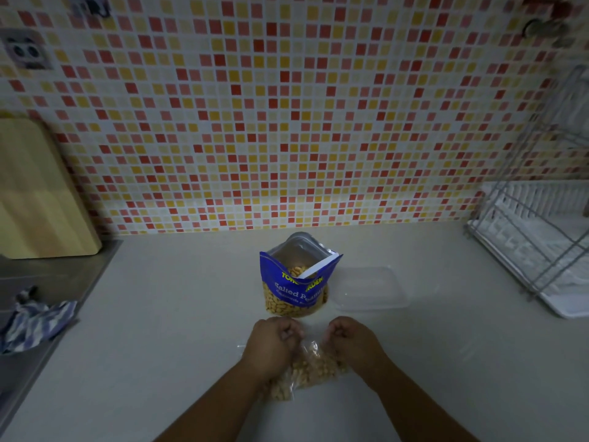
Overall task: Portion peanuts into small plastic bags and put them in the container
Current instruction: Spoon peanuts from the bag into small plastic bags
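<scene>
A blue bag of salted peanuts (pixel 298 282) stands open on the counter, peanuts showing through its clear lower part. Right of it sits a clear plastic container (pixel 371 290) that looks empty. In front, a small clear plastic bag (pixel 310 368) filled with peanuts lies on the counter between my hands. My left hand (pixel 271 344) pinches the bag's top at the left. At the right end of that top edge, my right hand (pixel 353 341) pinches it too. Both hands have their fingers curled.
A wooden cutting board (pixel 38 193) leans on the tiled wall at the far left. A striped cloth (pixel 35 323) lies by the steel sink at the left edge. A white dish rack (pixel 541 237) with a wire frame stands at the right.
</scene>
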